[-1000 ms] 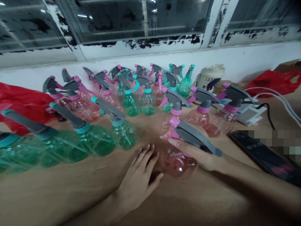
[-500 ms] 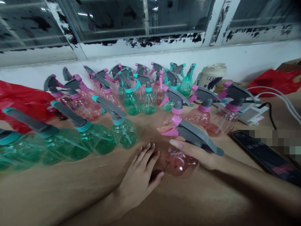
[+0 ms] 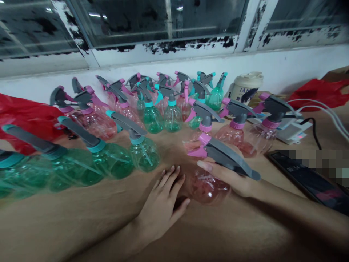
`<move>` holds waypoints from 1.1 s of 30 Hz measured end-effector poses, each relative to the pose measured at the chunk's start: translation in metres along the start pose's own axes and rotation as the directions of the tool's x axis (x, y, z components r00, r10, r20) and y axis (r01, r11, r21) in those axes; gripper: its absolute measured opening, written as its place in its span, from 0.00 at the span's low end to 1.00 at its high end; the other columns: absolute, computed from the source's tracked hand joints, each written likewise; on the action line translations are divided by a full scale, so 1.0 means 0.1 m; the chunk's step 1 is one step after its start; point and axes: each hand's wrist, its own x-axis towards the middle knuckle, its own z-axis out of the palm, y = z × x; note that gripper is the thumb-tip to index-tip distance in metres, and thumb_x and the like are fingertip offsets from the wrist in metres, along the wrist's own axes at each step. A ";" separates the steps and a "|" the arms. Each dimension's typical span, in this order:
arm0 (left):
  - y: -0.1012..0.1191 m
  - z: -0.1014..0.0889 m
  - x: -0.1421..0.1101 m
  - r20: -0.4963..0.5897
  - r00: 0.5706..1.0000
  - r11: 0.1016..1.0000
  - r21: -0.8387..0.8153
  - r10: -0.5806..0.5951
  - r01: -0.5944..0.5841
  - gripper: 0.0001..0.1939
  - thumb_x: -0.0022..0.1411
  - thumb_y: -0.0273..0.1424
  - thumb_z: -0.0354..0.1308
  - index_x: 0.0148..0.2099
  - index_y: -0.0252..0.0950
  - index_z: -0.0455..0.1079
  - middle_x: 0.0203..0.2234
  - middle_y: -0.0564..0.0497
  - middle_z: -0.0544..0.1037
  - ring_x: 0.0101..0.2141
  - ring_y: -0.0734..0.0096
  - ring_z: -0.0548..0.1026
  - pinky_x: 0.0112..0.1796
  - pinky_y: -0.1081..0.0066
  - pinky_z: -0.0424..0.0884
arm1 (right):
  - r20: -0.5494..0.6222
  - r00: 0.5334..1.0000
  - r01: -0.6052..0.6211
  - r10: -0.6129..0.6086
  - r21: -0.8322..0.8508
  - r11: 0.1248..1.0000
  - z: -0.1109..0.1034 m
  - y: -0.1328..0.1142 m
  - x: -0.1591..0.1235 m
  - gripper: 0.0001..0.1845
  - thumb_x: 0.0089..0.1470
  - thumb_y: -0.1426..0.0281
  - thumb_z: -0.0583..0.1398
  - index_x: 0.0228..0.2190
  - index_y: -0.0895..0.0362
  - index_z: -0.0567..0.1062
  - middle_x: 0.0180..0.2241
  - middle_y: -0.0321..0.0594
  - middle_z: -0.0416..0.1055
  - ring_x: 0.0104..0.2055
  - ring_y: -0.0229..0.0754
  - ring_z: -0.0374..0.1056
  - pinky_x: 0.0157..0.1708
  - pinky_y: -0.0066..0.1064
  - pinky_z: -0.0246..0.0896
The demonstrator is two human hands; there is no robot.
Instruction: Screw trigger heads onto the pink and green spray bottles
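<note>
My right hand (image 3: 231, 176) is wrapped round the neck of a pink spray bottle (image 3: 208, 189), its fingers near the pink trigger below the grey head. That bottle stands on the wooden table (image 3: 109, 222), with a little liquid inside. Left of it, my left hand (image 3: 163, 203) lies flat on the tabletop, fingers spread, holding nothing. The closest thing beyond its fingertips is a green spray bottle (image 3: 144, 156), at the right end of a slanting row of green ones. Behind my right hand stand several pink spray bottles, one of them a pink bottle (image 3: 227, 136) with a grey head.
Several more pink and green spray bottles (image 3: 173, 120) stand near the wall. A red plastic bag (image 3: 29, 116) is at left, another red bag (image 3: 317, 94) at right. A paper cup (image 3: 245, 87), a white power strip (image 3: 293, 133) with cables and a phone (image 3: 305, 182) occupy the right side.
Almost nothing differs. My right hand stays on the pink spray bottle and my left hand stays flat; the view has shifted very slightly.
</note>
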 end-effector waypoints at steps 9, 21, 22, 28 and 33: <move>0.01 -0.02 0.00 0.004 1.000 1.000 0.008 -0.002 0.002 0.26 0.64 0.38 0.52 0.60 0.30 0.56 0.60 0.39 0.58 0.60 0.55 0.54 0.55 0.52 0.57 | 0.031 0.999 0.007 -0.009 0.061 0.998 -0.01 -0.01 -0.01 0.11 0.53 0.68 0.60 0.40 0.51 0.74 0.39 0.37 0.74 0.42 0.41 0.70 0.44 0.35 0.63; 0.00 -0.02 0.00 0.004 1.000 1.000 -0.003 0.002 -0.002 0.27 0.64 0.38 0.52 0.60 0.29 0.56 0.60 0.39 0.59 0.60 0.54 0.55 0.55 0.51 0.56 | 0.022 0.998 -0.052 0.051 0.048 0.997 -0.01 -0.06 0.00 0.02 0.53 0.68 0.60 0.31 0.52 0.71 0.30 0.34 0.70 0.33 0.39 0.68 0.34 0.33 0.65; 0.00 -0.02 0.01 0.005 1.000 1.000 -0.003 0.001 -0.001 0.27 0.64 0.38 0.52 0.60 0.29 0.56 0.60 0.38 0.59 0.60 0.54 0.55 0.55 0.51 0.56 | 0.032 0.998 -0.053 0.052 0.051 0.997 -0.01 -0.07 0.00 0.02 0.53 0.67 0.59 0.31 0.53 0.72 0.30 0.34 0.71 0.33 0.40 0.69 0.35 0.34 0.65; 0.00 -0.02 0.00 -0.008 1.000 1.000 -0.009 0.000 0.000 0.26 0.64 0.38 0.52 0.60 0.31 0.56 0.59 0.39 0.59 0.59 0.54 0.56 0.55 0.51 0.57 | 0.057 0.998 -0.025 0.023 0.025 0.999 -0.03 -0.10 0.01 0.06 0.55 0.67 0.57 0.28 0.53 0.71 0.27 0.33 0.69 0.30 0.37 0.67 0.33 0.31 0.63; 0.00 -0.01 0.01 -0.015 1.000 1.000 -0.007 0.006 -0.006 0.26 0.63 0.37 0.52 0.60 0.30 0.57 0.59 0.38 0.60 0.59 0.53 0.56 0.54 0.51 0.58 | 0.044 0.999 -0.014 0.013 0.035 0.999 -0.02 -0.09 0.00 0.06 0.55 0.67 0.58 0.28 0.54 0.72 0.26 0.33 0.68 0.29 0.36 0.67 0.31 0.30 0.63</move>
